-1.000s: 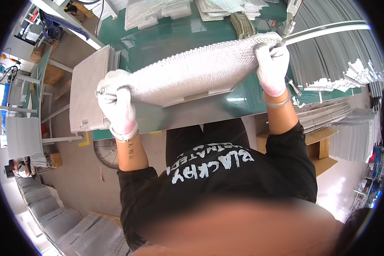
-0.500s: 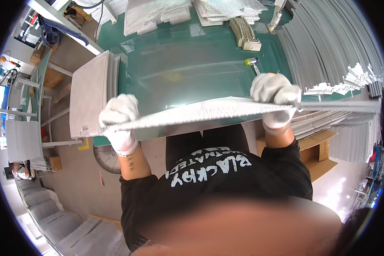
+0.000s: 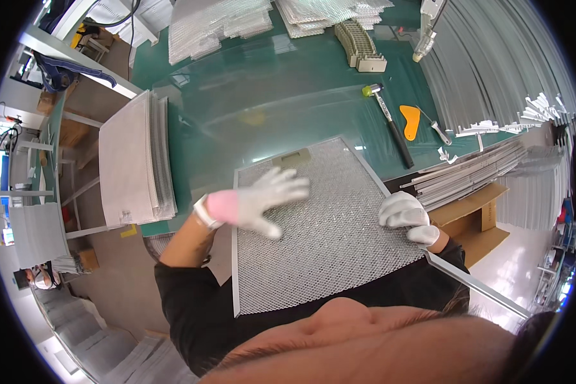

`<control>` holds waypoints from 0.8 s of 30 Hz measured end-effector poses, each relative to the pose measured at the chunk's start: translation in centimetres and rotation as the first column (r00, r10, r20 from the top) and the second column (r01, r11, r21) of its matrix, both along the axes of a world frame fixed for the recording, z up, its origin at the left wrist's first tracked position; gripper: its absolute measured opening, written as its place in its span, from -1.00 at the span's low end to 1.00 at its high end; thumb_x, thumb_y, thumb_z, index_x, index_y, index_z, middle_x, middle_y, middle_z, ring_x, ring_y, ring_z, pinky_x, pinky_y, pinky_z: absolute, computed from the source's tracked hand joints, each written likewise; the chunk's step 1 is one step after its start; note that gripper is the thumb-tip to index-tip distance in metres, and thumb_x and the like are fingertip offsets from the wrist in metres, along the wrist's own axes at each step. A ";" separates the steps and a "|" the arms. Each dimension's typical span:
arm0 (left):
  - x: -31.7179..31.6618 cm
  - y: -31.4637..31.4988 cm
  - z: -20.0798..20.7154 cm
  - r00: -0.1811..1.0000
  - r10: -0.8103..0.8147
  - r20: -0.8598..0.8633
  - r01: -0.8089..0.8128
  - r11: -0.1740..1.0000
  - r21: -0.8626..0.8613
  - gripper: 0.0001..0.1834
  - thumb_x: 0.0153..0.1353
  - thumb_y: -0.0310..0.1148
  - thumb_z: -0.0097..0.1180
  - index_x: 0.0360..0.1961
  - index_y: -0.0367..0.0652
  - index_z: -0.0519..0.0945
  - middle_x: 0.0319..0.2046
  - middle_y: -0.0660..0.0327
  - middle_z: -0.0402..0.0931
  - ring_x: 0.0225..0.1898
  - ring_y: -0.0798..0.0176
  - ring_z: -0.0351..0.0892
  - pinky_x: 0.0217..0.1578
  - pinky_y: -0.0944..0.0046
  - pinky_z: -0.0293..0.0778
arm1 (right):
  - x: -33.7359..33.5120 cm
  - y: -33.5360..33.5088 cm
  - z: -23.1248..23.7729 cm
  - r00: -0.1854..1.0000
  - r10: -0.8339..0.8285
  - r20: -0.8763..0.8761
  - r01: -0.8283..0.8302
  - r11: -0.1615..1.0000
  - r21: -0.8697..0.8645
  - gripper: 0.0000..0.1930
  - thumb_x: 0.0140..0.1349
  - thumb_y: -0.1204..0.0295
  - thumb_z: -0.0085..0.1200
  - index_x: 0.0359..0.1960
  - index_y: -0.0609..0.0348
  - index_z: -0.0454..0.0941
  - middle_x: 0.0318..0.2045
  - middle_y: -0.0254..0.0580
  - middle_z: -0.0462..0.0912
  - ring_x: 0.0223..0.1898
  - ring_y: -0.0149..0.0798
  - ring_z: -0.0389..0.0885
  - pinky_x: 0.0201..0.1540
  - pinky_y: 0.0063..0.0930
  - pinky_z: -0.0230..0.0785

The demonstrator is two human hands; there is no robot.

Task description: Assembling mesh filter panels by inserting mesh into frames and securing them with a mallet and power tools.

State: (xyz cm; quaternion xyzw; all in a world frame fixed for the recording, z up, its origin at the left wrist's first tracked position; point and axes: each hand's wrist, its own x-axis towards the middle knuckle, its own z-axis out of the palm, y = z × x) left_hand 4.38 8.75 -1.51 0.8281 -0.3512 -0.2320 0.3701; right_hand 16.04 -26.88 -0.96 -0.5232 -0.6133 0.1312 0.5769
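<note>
A metal mesh filter panel (image 3: 329, 249) lies tilted with its mesh face up, between the table and my chest. Thin metal strips frame its left, far and right sides, and a small rectangular plate (image 3: 292, 158) sits at its far edge. From the near right corner a loose frame strip (image 3: 480, 283) juts outward to the lower right. My left hand (image 3: 262, 200), white-gloved, is open with fingers spread over the mesh; whether it touches is unclear. Curled around the panel's right edge is my gloved right hand (image 3: 408, 214).
Right of the panel, a mallet (image 3: 390, 125), an orange flat tool (image 3: 409, 121) and a thin handled tool (image 3: 438, 131) lie on the green table (image 3: 217, 96). Mesh sheets (image 3: 217, 25) stand at the back, panels (image 3: 128, 160) at left, metal strips (image 3: 499, 70) at right. An open carton (image 3: 473, 227) sits below.
The panel went from edge-on to face-up and came nearer. My left hand let go of its left end and moved in over the mesh. My right hand moved down along with the panel.
</note>
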 end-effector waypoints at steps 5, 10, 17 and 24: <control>5.2 -0.7 -6.0 0.993 0.118 0.004 -0.118 0.982 0.150 -0.07 0.33 0.19 -0.14 0.45 -0.30 -0.08 0.49 -0.05 -0.22 0.52 -0.10 -0.41 0.45 -0.07 -0.43 | -0.1 0.4 0.5 0.998 -0.004 -0.064 0.005 1.000 0.005 -0.66 0.27 0.32 -0.25 -0.30 0.35 0.52 -0.28 0.09 0.61 -0.27 0.07 0.59 -0.15 -0.06 0.45; 9.9 -2.6 -7.1 0.996 0.086 0.011 -0.087 0.990 0.109 -0.20 0.41 0.09 -0.21 0.46 -0.24 -0.04 0.47 -0.06 -0.13 0.51 -0.08 -0.30 0.46 -0.03 -0.32 | 0.0 1.6 0.6 0.999 -0.038 -0.012 0.040 0.975 0.221 -0.69 0.28 0.31 -0.21 -0.32 0.32 0.50 -0.30 0.09 0.60 -0.28 0.11 0.59 -0.18 -0.08 0.46; 5.6 1.4 1.5 0.964 0.022 -0.264 -0.097 0.957 -0.273 -0.19 0.31 0.13 0.02 0.32 -0.36 0.29 0.34 -0.11 0.24 0.37 -0.01 0.21 0.37 0.11 0.11 | 2.4 6.2 2.8 0.951 -0.308 0.028 0.274 0.883 0.382 -0.70 0.34 0.18 0.10 -0.18 0.09 0.30 -0.38 -0.04 0.56 -0.43 -0.15 0.55 -0.40 -0.23 0.47; -4.4 2.9 6.8 0.741 0.658 0.136 -0.296 0.501 -0.814 -0.33 0.09 -0.04 0.12 0.06 -0.42 0.45 -0.03 -0.13 0.52 0.00 0.02 0.53 0.01 0.09 0.44 | 7.6 11.7 6.4 0.740 -0.628 -0.242 0.658 0.750 0.066 -0.85 0.24 0.43 0.16 -0.36 0.28 0.51 -0.57 -0.39 0.51 -0.51 -0.52 0.39 -0.38 -0.59 0.33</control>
